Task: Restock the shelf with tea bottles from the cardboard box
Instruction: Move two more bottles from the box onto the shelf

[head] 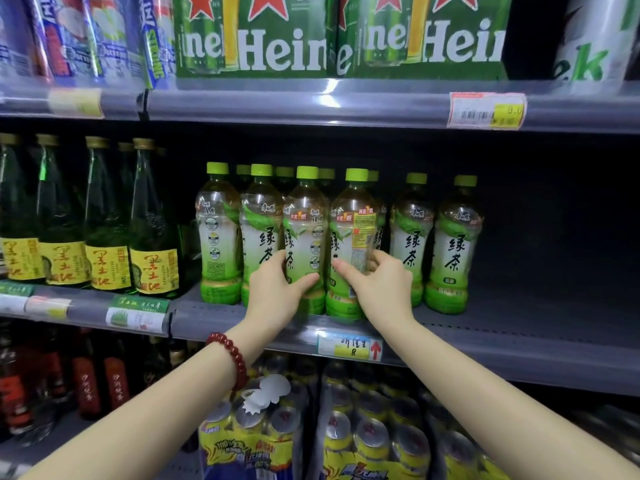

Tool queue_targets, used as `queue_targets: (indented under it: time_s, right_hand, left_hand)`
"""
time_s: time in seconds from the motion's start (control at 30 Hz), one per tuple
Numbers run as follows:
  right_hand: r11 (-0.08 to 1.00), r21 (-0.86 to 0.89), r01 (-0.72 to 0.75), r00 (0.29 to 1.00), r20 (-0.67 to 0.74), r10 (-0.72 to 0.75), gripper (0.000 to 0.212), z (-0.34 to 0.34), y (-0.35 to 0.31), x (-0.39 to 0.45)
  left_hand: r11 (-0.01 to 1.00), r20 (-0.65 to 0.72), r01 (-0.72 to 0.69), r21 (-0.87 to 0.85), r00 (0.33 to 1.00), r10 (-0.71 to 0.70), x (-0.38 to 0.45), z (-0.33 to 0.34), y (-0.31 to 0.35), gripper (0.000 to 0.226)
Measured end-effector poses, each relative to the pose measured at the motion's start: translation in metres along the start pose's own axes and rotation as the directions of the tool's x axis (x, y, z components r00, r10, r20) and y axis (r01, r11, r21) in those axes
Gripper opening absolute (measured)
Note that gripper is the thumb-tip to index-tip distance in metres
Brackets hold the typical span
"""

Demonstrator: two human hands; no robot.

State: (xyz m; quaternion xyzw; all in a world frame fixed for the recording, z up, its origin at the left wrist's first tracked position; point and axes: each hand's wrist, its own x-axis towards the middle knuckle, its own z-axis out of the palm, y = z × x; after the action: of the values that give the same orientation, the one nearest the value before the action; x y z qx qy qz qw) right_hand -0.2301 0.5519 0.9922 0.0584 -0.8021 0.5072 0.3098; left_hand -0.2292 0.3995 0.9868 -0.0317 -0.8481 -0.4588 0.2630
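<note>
Two hands are at work on the middle shelf (519,327). The left hand (277,289) wraps its grip around the lower body of one tea bottle (304,237); the right hand (377,282) has its grip around the neighbouring bottle (353,244), fingers curled behind the label. Both bottles stand upright with bases on the shelf at the front edge, touching each other. Judgement: the low holds suit sliding or squaring the bottles into the front row rather than lifting them. That right-hand bottle shows its printed back panel, so it may need turning to face out. Further tea bottles stand on either side and behind, green caps level. To the right of the last bottle (453,244) the shelf is bare, so restocking appears unfinished. The cardboard box is not in view. Dark glass bottles (104,220) occupy the adjoining section to the left.
</note>
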Motion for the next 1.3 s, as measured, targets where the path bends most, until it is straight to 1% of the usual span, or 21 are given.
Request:
queue_targets:
  time_s: [0.2,0.27,0.37,0.5,0.6,0.7,0.8,0.9,1.0,1.07,1.23,1.3]
  right_hand:
    - [0.998,-0.04,0.041,0.999,0.01,-0.041,0.042,-0.002,0.0,-0.002]
    - [0.998,-0.054,0.043,0.999,0.014,-0.043,0.043,-0.003,-0.001,-0.003]
    - [0.997,-0.077,0.029,0.999,0.032,-0.026,0.046,-0.004,-0.005,-0.003]
    - [0.995,-0.1,-0.02,0.996,0.081,0.028,0.052,-0.005,-0.008,-0.003]
    - [0.978,-0.204,-0.032,0.991,0.118,0.057,0.059,-0.01,-0.013,-0.006]
    - [0.937,-0.348,-0.011,0.985,0.157,0.07,0.054,-0.015,-0.019,-0.014]
    - [0.849,-0.522,0.08,0.982,0.187,0.023,0.041,-0.021,-0.023,-0.028]
    - [0.779,-0.593,0.202,0.972,0.218,-0.086,0.029,-0.024,-0.027,-0.043]
    - [0.746,-0.58,0.327,0.939,0.287,-0.189,0.022,-0.021,-0.033,-0.059]
    - [0.748,-0.54,0.386,0.913,0.34,-0.226,0.02,-0.016,-0.038,-0.067]
    - [0.823,-0.321,0.469,0.824,0.493,-0.277,0.032,0.026,-0.054,-0.081]
    - [0.841,-0.243,0.484,0.78,0.556,-0.288,0.035,0.05,-0.06,-0.087]
  left_hand:
    - [1.0,0.021,-0.003,0.024,1.0,0.003,-0.003,0.0,0.001,0.074]
    - [0.999,0.027,-0.001,0.044,1.0,-0.001,-0.006,0.001,0.002,0.072]
    - [0.997,0.038,-0.001,0.077,0.999,-0.002,-0.011,0.003,0.008,0.063]
    - [0.999,0.03,-0.011,0.053,1.0,0.01,-0.016,0.006,0.014,0.07]
    - [0.998,-0.024,-0.03,0.056,0.999,0.031,-0.021,0.005,0.015,0.068]
    - [0.992,-0.108,-0.044,0.12,0.993,0.057,-0.022,0.001,0.017,0.063]
    - [0.979,-0.103,-0.031,0.203,0.993,0.052,-0.02,-0.006,0.014,0.057]
    - [0.958,-0.065,-0.074,0.278,0.993,0.096,-0.025,-0.019,0.002,0.045]
    - [0.939,-0.06,-0.075,0.336,0.993,0.1,-0.034,-0.037,-0.011,0.038]
    - [0.922,-0.07,-0.067,0.381,0.992,0.101,-0.037,-0.05,-0.021,0.036]
    - [0.888,-0.115,0.022,0.459,0.993,0.035,-0.056,-0.096,-0.052,0.037]
    - [0.866,-0.16,0.069,0.496,0.987,0.013,-0.068,-0.117,-0.064,0.037]
